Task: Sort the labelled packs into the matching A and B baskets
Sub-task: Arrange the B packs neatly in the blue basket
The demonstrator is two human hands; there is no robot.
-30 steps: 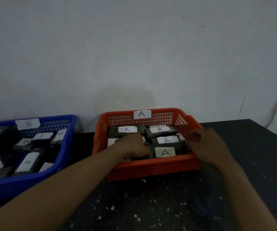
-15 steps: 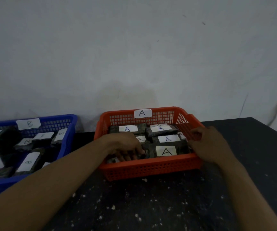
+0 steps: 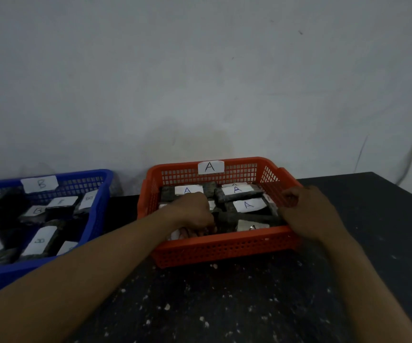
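Note:
An orange basket (image 3: 224,246) tagged A stands mid-table, holding several dark packs with white A labels (image 3: 248,205). My left hand (image 3: 195,215) is inside it near the front, fingers curled around the left end of a dark pack (image 3: 247,217) that lies tilted across the front row. My right hand (image 3: 306,211) sits at the basket's right front corner, fingers hooked over the right wall. At the left is a blue basket (image 3: 96,219) tagged B, with several dark packs labelled B (image 3: 40,240).
The black tabletop (image 3: 224,305), flecked with white specks, runs from the baskets to me. Its right edge (image 3: 403,191) is bare. A pale wall rises directly behind both baskets, with a cable hanging at the far right.
My left hand has moved right inside the orange basket and closed on the front pack. That pack has tipped, hiding most of its A label. My right hand has stayed at the corner.

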